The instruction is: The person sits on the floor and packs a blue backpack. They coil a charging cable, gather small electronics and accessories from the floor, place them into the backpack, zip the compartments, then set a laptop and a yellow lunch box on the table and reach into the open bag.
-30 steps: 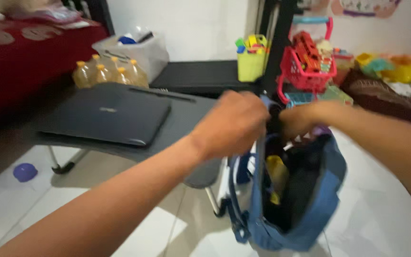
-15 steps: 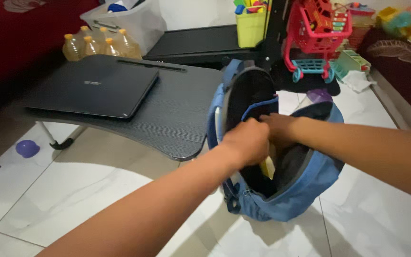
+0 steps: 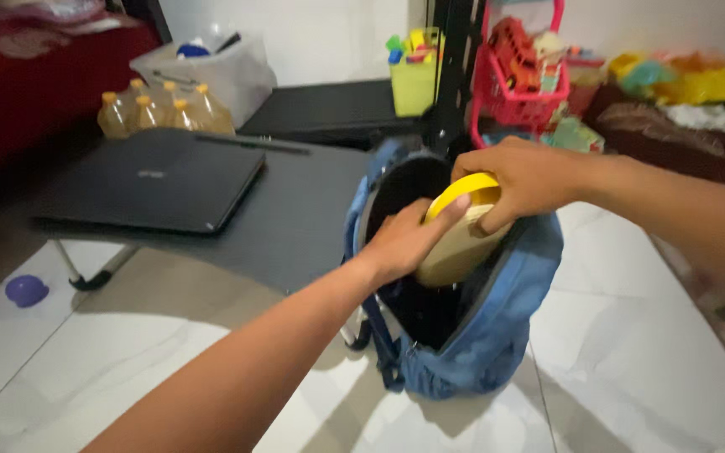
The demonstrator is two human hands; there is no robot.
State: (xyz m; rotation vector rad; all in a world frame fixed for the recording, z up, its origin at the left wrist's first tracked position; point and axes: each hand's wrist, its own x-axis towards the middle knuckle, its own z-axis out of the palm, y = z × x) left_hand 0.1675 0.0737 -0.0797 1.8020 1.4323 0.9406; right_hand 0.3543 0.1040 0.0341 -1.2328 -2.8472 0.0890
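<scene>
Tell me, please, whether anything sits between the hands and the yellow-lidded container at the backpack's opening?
Nothing visible does. The right hand grips the yellow-lidded container from above and the left hand touches its side, at the open mouth of the blue backpack.

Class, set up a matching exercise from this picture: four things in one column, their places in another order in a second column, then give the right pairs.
Things:
1. Round yellow-rimmed container
2. Closed black laptop
3. Small purple ball
4. Yellow-capped oil bottles

Places:
A. On the white tiled floor, under the table's edge
B. Gripped by the left hand and right hand at the mouth of the blue fabric backpack
C. Behind the table, beside the white bin
D. Flat on the low grey folding table

Pairs: 1-B, 2-D, 3-A, 4-C
</scene>
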